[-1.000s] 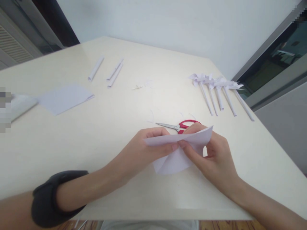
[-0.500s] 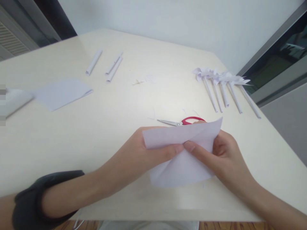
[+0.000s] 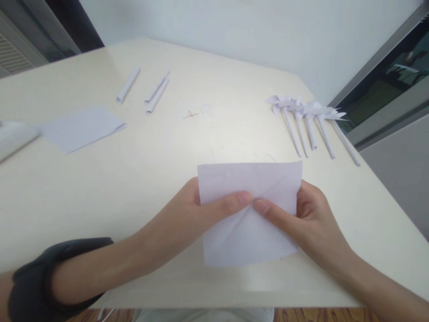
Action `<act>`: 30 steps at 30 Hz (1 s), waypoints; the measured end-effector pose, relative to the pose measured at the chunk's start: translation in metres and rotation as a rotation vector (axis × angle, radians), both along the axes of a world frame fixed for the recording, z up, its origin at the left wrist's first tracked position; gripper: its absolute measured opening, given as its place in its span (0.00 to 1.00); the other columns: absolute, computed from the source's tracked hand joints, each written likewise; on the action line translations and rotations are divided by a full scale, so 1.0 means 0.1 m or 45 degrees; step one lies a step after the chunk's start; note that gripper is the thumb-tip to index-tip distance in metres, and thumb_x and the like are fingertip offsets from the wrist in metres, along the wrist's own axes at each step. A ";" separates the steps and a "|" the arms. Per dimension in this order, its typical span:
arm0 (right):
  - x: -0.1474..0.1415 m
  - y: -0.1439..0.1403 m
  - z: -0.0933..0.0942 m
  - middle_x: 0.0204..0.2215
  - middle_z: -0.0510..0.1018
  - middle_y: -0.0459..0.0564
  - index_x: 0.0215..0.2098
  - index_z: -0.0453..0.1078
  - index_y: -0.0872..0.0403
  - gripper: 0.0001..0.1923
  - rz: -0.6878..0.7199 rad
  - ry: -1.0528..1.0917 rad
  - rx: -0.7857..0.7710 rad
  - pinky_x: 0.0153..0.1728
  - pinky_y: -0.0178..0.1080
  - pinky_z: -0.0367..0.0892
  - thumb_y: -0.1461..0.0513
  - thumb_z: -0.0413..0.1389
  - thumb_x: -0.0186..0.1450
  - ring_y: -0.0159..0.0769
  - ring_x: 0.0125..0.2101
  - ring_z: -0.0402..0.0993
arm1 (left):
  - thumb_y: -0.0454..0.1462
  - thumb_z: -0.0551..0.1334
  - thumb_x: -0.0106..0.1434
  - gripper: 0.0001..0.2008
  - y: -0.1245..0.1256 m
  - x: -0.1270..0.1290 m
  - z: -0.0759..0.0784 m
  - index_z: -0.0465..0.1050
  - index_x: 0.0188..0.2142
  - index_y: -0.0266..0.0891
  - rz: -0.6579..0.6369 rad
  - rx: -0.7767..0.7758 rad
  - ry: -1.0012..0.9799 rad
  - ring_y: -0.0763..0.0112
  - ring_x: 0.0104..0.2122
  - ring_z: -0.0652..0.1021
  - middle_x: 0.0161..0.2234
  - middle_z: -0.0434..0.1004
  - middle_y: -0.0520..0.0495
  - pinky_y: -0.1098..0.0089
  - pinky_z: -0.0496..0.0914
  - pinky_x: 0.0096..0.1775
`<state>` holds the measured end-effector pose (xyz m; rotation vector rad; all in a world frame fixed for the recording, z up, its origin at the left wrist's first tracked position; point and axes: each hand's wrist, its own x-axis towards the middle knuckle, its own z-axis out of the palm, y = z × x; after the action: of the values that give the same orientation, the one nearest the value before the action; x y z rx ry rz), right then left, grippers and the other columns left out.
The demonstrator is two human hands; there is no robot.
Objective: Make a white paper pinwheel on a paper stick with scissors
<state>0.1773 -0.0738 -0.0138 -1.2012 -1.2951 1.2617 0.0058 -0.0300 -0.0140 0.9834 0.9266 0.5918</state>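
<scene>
A square white sheet of paper [image 3: 248, 241] with diagonal creases is held up over the near part of the table. My left hand [image 3: 204, 208] grips it from the left, thumb on the front near the middle, fingers hidden behind. From the right, my right hand [image 3: 304, 214] pinches the same sheet, its thumb tip close beside the left thumb at the crease crossing. The sheet covers the spot on the table where the scissors lay.
Several paper pinwheels [image 3: 310, 109] on rolled sticks lie at the right. Three rolled paper tubes [image 3: 129, 85] rest at the back left. Flat paper sheets [image 3: 83, 129] lie at the left beside a white bundle [image 3: 15, 138]. Small paper scraps [image 3: 191, 114] dot the white table [image 3: 150, 179].
The sheet has tilted up and flattened, so its face shows more and it now hides the red-handled scissors. Both thumbs stay near its middle. The view has shifted slightly.
</scene>
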 end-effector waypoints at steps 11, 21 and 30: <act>-0.01 0.01 -0.05 0.34 0.79 0.37 0.39 0.70 0.44 0.08 -0.092 -0.342 0.188 0.28 0.28 0.73 0.63 0.58 0.62 0.28 0.32 0.77 | 0.43 0.66 0.54 0.11 0.03 0.00 -0.01 0.78 0.37 0.44 -0.003 0.020 0.116 0.62 0.33 0.80 0.33 0.82 0.51 0.67 0.76 0.33; 0.06 0.07 -0.06 0.31 0.77 0.47 0.38 0.69 0.55 0.07 -0.250 -1.028 0.562 0.25 0.34 0.66 0.65 0.57 0.60 0.33 0.29 0.72 | 0.36 0.63 0.58 0.13 0.12 0.00 -0.05 0.76 0.43 0.49 -0.167 -0.020 0.036 0.65 0.43 0.78 0.40 0.81 0.55 0.73 0.73 0.40; 0.08 0.08 -0.07 0.34 0.75 0.50 0.37 0.67 0.56 0.07 -0.158 -1.165 0.869 0.37 0.37 0.67 0.70 0.54 0.61 0.36 0.39 0.72 | 0.35 0.64 0.56 0.12 0.14 0.00 0.07 0.76 0.41 0.44 -0.299 -0.058 0.099 0.63 0.43 0.77 0.40 0.81 0.52 0.70 0.71 0.42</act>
<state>0.1854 -0.0658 -0.0203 -1.3293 -2.0249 0.0573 0.0063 -0.0158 -0.0068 1.0625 0.8742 0.3353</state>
